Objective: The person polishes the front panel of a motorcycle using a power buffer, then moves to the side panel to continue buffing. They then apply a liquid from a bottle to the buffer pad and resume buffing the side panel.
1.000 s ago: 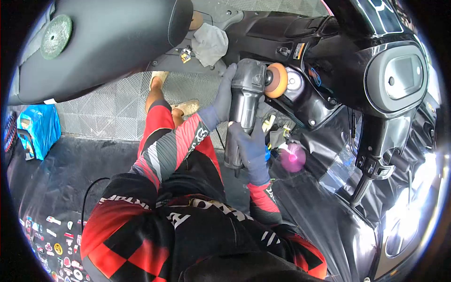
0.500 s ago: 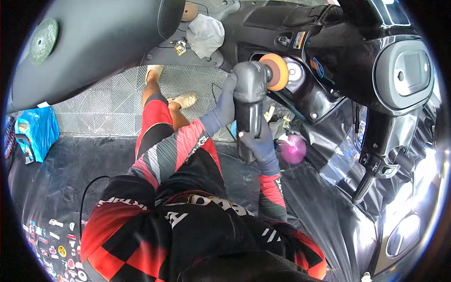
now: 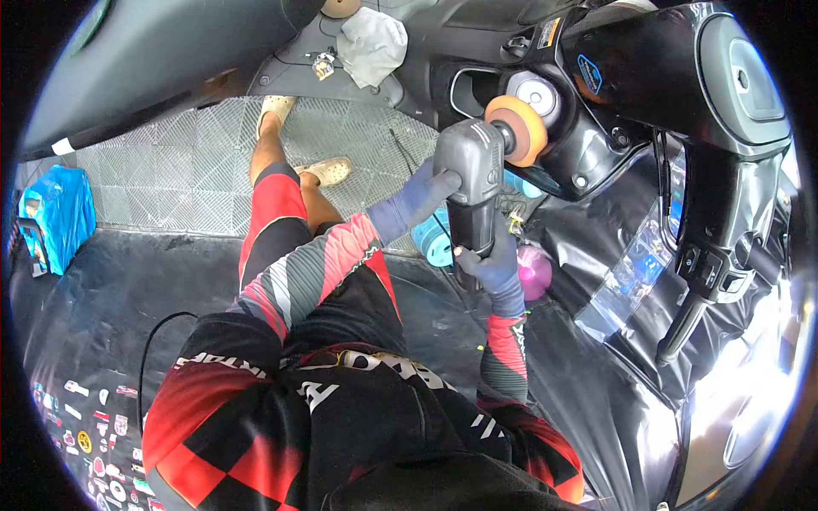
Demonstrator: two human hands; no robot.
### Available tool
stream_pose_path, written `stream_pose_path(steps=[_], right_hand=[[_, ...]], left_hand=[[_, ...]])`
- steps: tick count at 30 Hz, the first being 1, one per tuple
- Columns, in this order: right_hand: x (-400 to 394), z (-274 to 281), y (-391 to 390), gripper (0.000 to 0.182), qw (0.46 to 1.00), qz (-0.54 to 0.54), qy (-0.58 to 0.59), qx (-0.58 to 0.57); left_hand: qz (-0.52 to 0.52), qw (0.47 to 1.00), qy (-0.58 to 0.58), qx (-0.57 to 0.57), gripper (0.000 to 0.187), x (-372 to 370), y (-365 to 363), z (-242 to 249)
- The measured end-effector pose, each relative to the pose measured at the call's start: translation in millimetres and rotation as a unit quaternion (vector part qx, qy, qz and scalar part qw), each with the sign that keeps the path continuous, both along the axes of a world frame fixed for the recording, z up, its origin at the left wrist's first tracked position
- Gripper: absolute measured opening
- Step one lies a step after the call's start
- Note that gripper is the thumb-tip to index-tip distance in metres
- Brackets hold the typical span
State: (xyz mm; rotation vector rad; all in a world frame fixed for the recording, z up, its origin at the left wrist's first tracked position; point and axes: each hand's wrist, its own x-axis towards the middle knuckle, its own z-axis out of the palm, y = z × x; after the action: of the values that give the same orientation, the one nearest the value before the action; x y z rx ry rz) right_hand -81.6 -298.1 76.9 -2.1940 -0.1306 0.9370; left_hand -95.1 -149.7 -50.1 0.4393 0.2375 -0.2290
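Head cam: both hands [image 3: 460, 226] gripping polisher [image 3: 474, 192], pad [image 3: 515, 129] on scooter panel [image 3: 588, 153].

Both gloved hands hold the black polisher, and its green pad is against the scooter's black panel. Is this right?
Not quite. The head view shows the pad is orange, not green. The rest holds: the left hand and right hand, both gloved, hold the black polisher, its pad against the scooter's black panel.

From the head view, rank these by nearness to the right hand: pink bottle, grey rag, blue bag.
From the right hand:
1. Pink bottle, just beside it on the right.
2. Grey rag, up on the scooter floorboard.
3. Blue bag, far left.
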Motion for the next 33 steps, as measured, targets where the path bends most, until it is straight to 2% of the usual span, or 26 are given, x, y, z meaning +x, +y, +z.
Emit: stream_pose_path(steps=[4,8,10,11,15,17,21,23,24,27,28,30,32,33], right_hand=[[0,4,8,0.067,1.000,-0.020,-0.016,-0.014],[-1,-5,14,0.062,0.998,-0.043,-0.024,0.037],[0,-9,20,0.062,0.992,-0.083,-0.042,0.089],[-4,-12,24,0.063,0.979,-0.158,0.016,0.132],[2,-23,15,0.064,0.981,-0.129,0.017,0.147],[3,-32,6,0.067,0.976,-0.136,0.029,0.167],[11,-18,3,0.069,0.980,-0.086,0.025,0.180],[13,2,13,0.072,0.987,-0.069,0.043,0.139],[6,7,16,0.072,0.987,-0.071,0.043,0.138],[-19,32,40,0.075,0.976,-0.171,0.010,0.134],[-23,39,47,0.075,0.977,-0.172,0.008,0.130],[-27,43,56,0.075,0.946,-0.265,0.023,0.183],[-17,27,42,0.072,0.950,-0.247,0.023,0.190],[-6,24,36,0.071,0.963,-0.202,0.035,0.174]], left_hand=[[0.003,0.998,0.002,0.064,0.059,10,8,8],[-0.005,0.999,-0.007,0.034,0.052,31,32,34],[-0.028,0.987,-0.041,0.155,0.061,47,40,41],[-0.021,0.990,-0.021,0.141,0.057,52,42,47],[0.001,0.991,-0.003,0.134,0.053,66,49,66],[-0.018,0.978,0.009,0.209,0.054,69,49,67],[-0.018,0.975,-0.032,0.217,0.053,60,52,75],[0.025,0.989,-0.015,0.142,0.050,55,50,83],[0.024,0.989,-0.015,0.142,0.050,54,51,88],[-0.015,0.993,-0.012,0.116,0.049,58,60,108],[-0.050,0.986,0.004,0.158,0.050,61,62,116],[-0.080,0.976,0.018,0.200,0.052,65,63,116],[-0.051,0.980,0.029,0.190,0.055,66,62,105],[-0.047,0.980,0.028,0.193,0.055,66,60,98]])
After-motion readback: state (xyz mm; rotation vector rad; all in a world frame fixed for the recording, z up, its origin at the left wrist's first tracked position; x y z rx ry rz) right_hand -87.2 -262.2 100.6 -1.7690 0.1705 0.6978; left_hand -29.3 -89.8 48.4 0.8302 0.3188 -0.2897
